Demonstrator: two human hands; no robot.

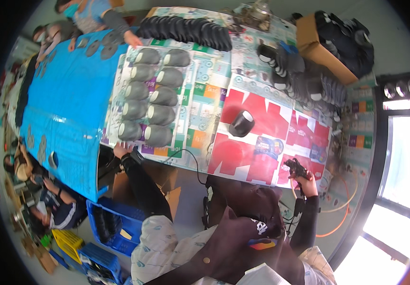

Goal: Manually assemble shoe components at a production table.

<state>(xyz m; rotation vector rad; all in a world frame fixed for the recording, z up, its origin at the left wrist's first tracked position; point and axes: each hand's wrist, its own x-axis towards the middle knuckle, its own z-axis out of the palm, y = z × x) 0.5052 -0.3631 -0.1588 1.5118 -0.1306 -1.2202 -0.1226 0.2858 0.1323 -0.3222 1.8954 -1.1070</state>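
Note:
My left hand (123,150) is at the near edge of a board (111,135), its fingers curled over that edge. Two columns of grey, rounded shoe-like pieces (161,115) stand on the board, just beyond the hand. In my right hand (305,184), held over the right part of the table's near edge, is a black tool shaped like a spray gun (295,167). One dark shoe-like piece with a white end (241,123) sits alone on red-and-white printed sheets (233,159), between my two hands.
A row of black curved pieces (186,32) lines the back. More dark pieces (305,80) and a full cardboard box (308,34) are at the far right. An orange hose (347,209) loops beside my right arm. Blue crates (114,223) stand low left; several people work around the blue tabletop (67,109).

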